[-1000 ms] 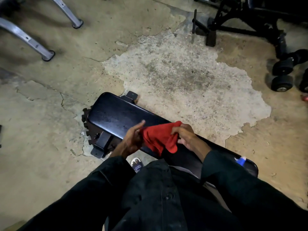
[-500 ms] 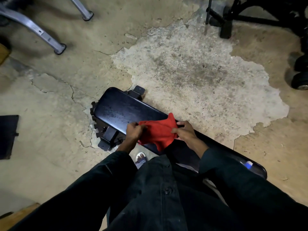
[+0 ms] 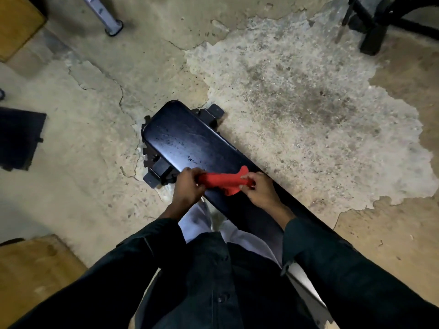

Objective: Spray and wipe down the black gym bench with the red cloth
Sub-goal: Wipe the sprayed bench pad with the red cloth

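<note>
the hands hold one thing between them: the left hand [image 3: 187, 186] has its fingers curled round one end of the red cloth [image 3: 223, 181], and the right hand [image 3: 257, 191] pinches the other end between thumb and fingers. the soft red fabric cloth, which a second ago hung loose and open between the hands, is now drawn into a narrow rolled or folded band stretched level from hand to hand, with a small flap hanging beneath and a corner sticking up near the right hand. it lies just over the long black padded gym bench [image 3: 187, 141], near the middle of the bench's visible length; whether it touches the pad cannot be told. the bench's upper surface carries scattered pale specks that look like spray droplets, so the spraying step is judged done and the wiping not yet begun. gathering the cloth into a compact pad is judged to be preparation for the first stroke. the far end of the bench rests on black metal brackets [image 3: 156, 172] on the cracked, patchy concrete floor [image 3: 297, 96]. beyond it stand a grey metal leg [image 3: 111, 22], a black equipment frame [image 3: 373, 36] and a dark floor mat [image 3: 19, 138].
</note>
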